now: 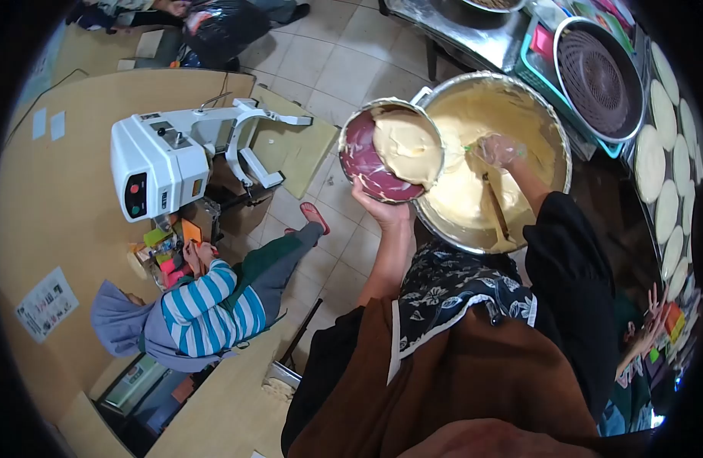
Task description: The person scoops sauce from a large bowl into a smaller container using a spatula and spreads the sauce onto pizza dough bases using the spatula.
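My left hand (379, 204) grips the near rim of a bowl (359, 149) with a dark red inside. Pale, creamy batter (406, 145) lies on the bowl's right side, and some coats its rim. The bowl is tilted beside and partly over a large metal pot (561, 126), which holds more of the same batter. Over the batter in the pot is my right hand (502, 151), seemingly in a clear plastic glove, with its fingers curled. A small green bit shows at its fingertips; what it holds is unclear. A wooden spatula (495, 206) leans inside the pot, below that hand.
At upper right, a teal basket (528, 57) and a round dark strainer (592, 76) stand near a metal table (481, 30). Trays of pale rounds (650, 164) line the right edge. Leftward are a white stand mixer (157, 164) and a person in a striped top (214, 309).
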`<action>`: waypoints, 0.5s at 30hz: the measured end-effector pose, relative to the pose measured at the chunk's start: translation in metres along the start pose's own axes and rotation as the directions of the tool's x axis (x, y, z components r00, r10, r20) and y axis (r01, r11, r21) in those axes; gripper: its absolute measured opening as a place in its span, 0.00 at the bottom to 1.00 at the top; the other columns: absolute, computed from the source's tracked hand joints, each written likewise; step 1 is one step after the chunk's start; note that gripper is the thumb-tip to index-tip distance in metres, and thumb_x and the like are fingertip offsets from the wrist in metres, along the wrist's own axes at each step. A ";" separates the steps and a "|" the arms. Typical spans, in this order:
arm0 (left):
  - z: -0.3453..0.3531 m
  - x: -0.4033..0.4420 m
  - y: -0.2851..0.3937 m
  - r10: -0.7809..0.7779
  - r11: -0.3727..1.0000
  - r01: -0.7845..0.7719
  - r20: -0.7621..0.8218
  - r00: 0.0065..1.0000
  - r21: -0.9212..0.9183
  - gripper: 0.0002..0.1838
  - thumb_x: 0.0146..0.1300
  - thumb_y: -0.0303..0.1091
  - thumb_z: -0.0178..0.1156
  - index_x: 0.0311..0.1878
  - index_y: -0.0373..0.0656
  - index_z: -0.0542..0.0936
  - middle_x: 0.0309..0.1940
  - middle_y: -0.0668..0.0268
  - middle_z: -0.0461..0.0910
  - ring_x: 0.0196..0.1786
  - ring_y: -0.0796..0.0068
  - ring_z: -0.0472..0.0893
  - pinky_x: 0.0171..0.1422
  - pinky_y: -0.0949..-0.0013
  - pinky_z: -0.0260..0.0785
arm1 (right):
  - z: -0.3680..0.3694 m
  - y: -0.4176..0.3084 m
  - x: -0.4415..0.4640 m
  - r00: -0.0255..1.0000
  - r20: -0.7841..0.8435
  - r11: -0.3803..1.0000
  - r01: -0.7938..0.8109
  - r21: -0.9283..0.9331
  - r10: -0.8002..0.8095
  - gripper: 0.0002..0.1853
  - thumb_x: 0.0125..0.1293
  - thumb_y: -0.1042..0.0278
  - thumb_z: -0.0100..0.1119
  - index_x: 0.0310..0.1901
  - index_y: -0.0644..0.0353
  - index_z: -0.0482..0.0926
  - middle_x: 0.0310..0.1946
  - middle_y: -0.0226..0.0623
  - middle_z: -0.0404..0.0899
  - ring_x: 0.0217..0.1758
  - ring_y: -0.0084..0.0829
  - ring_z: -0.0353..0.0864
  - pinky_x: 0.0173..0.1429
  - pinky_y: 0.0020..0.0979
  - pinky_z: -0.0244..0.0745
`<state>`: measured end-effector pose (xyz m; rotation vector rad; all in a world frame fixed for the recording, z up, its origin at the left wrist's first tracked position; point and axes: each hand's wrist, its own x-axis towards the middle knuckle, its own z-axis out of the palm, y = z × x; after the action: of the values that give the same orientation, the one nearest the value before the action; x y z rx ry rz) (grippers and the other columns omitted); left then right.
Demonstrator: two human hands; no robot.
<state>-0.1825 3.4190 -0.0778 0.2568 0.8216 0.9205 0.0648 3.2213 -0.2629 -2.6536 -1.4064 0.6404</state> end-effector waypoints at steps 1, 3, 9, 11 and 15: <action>-0.003 0.002 -0.001 -0.002 1.000 0.002 0.020 1.000 0.005 0.31 0.59 0.55 0.44 0.60 0.44 0.65 0.57 0.60 0.68 0.60 0.62 0.68 0.61 0.56 0.63 | -0.018 -0.020 -0.004 1.000 0.013 1.000 0.010 0.024 -0.011 0.17 0.59 0.50 0.49 0.32 0.55 0.79 0.29 0.47 0.79 0.33 0.47 0.78 0.39 0.44 0.72; -0.009 0.007 -0.002 0.002 1.000 -0.003 0.065 0.998 0.010 0.32 0.58 0.56 0.44 0.60 0.44 0.64 0.58 0.60 0.67 0.60 0.62 0.68 0.61 0.56 0.63 | -0.053 -0.053 -0.009 0.999 0.029 0.997 0.039 0.072 -0.041 0.17 0.59 0.49 0.49 0.33 0.55 0.79 0.29 0.47 0.79 0.33 0.47 0.78 0.39 0.44 0.71; -0.018 0.011 -0.002 0.003 0.999 -0.005 0.070 0.998 0.034 0.34 0.56 0.57 0.46 0.62 0.47 0.63 0.59 0.61 0.65 0.62 0.61 0.66 0.62 0.52 0.61 | -0.073 -0.061 -0.026 0.993 0.047 0.982 0.097 0.163 -0.105 0.20 0.60 0.46 0.49 0.35 0.54 0.80 0.29 0.47 0.79 0.35 0.47 0.77 0.40 0.44 0.70; -0.019 0.009 0.000 0.014 0.999 -0.016 0.054 0.998 0.037 0.34 0.55 0.58 0.46 0.62 0.48 0.63 0.60 0.61 0.64 0.62 0.61 0.65 0.62 0.52 0.60 | -0.096 -0.067 -0.038 0.990 0.096 0.982 0.081 0.169 -0.099 0.21 0.59 0.44 0.49 0.35 0.55 0.80 0.29 0.47 0.78 0.35 0.47 0.77 0.40 0.43 0.70; -0.013 0.000 0.019 0.096 0.992 -0.098 0.028 0.995 0.083 0.36 0.54 0.59 0.47 0.63 0.49 0.62 0.61 0.61 0.63 0.64 0.61 0.62 0.63 0.52 0.57 | -0.140 -0.079 -0.070 0.987 0.147 0.988 0.047 0.146 -0.069 0.23 0.59 0.42 0.51 0.36 0.57 0.79 0.28 0.48 0.78 0.34 0.46 0.77 0.40 0.42 0.70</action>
<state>-0.2034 3.4290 -0.0763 0.3832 0.8325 0.9731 0.0241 3.2289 -0.0932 -2.4906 -1.4104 0.9169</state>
